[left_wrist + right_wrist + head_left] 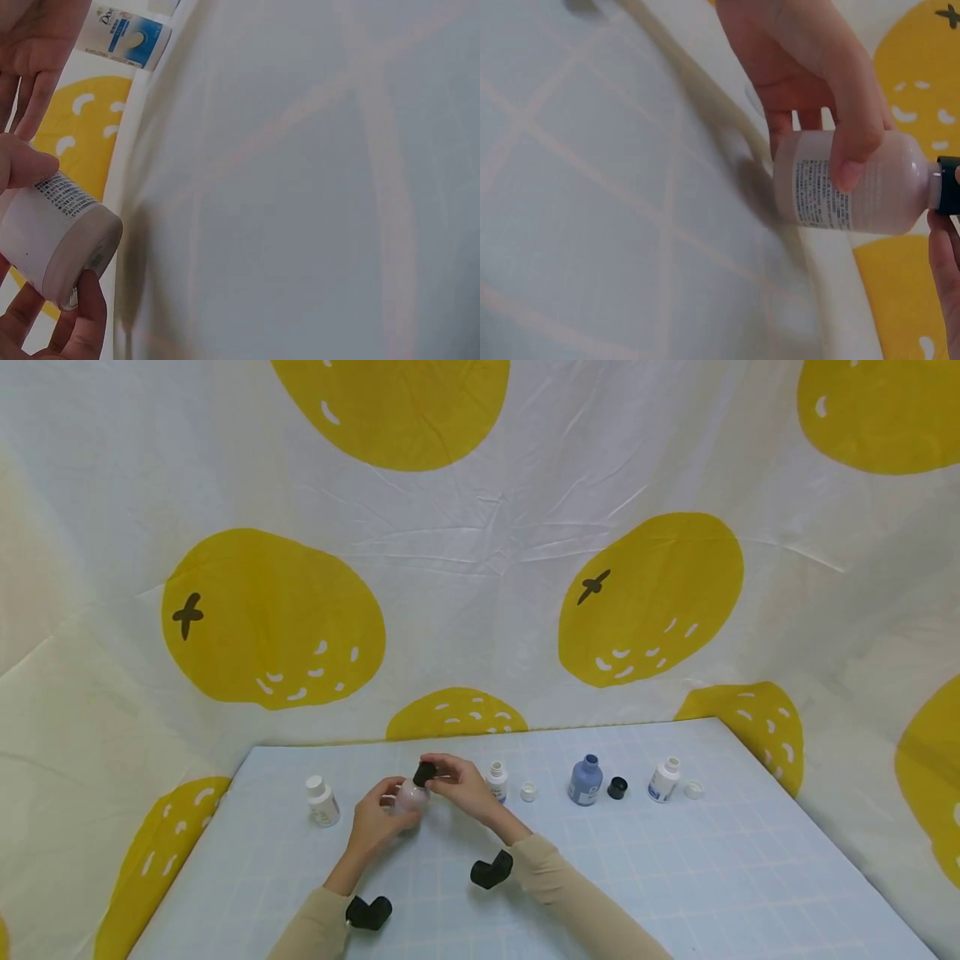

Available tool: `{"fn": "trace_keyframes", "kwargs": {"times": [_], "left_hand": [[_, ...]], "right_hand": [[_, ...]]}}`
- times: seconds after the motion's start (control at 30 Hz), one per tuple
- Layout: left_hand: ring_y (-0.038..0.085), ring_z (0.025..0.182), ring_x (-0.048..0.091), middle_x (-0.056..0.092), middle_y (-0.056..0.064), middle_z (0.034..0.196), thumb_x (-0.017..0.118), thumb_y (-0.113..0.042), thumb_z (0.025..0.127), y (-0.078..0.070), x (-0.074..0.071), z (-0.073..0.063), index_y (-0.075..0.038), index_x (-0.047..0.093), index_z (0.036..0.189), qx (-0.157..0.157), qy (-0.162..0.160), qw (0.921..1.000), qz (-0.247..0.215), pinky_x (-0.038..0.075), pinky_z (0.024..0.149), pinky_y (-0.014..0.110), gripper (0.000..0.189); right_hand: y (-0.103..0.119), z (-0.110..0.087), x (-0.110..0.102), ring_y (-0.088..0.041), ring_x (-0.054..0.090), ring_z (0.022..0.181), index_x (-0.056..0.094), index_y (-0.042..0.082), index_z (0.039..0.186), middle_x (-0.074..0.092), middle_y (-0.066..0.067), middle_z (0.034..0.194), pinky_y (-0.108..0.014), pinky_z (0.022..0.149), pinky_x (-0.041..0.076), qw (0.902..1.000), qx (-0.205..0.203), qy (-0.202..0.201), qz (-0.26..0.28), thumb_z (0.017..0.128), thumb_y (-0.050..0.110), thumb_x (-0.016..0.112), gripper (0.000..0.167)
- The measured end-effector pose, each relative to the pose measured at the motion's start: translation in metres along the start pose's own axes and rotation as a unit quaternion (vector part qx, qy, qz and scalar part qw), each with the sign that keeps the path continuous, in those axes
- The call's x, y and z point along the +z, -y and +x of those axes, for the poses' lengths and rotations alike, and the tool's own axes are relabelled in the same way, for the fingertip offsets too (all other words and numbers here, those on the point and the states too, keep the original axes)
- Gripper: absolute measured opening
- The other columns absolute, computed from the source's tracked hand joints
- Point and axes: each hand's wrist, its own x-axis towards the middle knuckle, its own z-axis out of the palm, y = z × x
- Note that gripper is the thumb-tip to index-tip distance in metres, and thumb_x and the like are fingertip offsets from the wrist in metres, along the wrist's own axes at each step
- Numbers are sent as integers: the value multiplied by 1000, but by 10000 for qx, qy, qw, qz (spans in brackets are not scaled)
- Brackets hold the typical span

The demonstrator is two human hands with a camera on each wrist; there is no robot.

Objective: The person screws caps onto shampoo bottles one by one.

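Observation:
Above the far part of the table, my left hand (375,818) grips a pale pink bottle (411,797), thumb on one side and fingers on the other. My right hand (467,789) pinches the black cap (424,773) at the bottle's neck. In the right wrist view the bottle (885,184) lies tilted on its side, its printed label facing the camera, and the cap (949,187) sits at the neck. How far the cap is screwed on cannot be seen. The left wrist view shows the bottle's base (86,255) with fingertips against it.
A capped white bottle (323,803) stands at left. Along the right stand an uncapped white bottle (497,777) beside a white cap (528,792), an uncapped blue bottle (586,783) beside a black cap (617,787), and another uncapped white bottle (663,781) beside a white cap (693,790).

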Motion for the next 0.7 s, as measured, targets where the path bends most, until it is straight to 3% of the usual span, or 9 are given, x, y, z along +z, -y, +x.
{"fn": "trace_keyframes", "kwargs": {"times": [0.33,0.7], "left_hand": [[26,96,57,64,12,106,82,-18,71,-3,4,-1,-10,61,118,-274,-177,9995,-8,46,78,33,52],[25,92,58,65,13,103,83,-17,70,-4,5,-2,-7,61,116,-53,-282,9996,44,46,78,34,52]], "right_hand": [[-29,10,10,-29,61,104,56,8,129,60,-15,127,-31,88,53,9956,483,-790,-170,90,13,67,42],[-27,14,17,-20,60,94,61,11,121,64,-11,111,-27,82,51,9893,707,-1198,-442,86,22,72,39]]}}
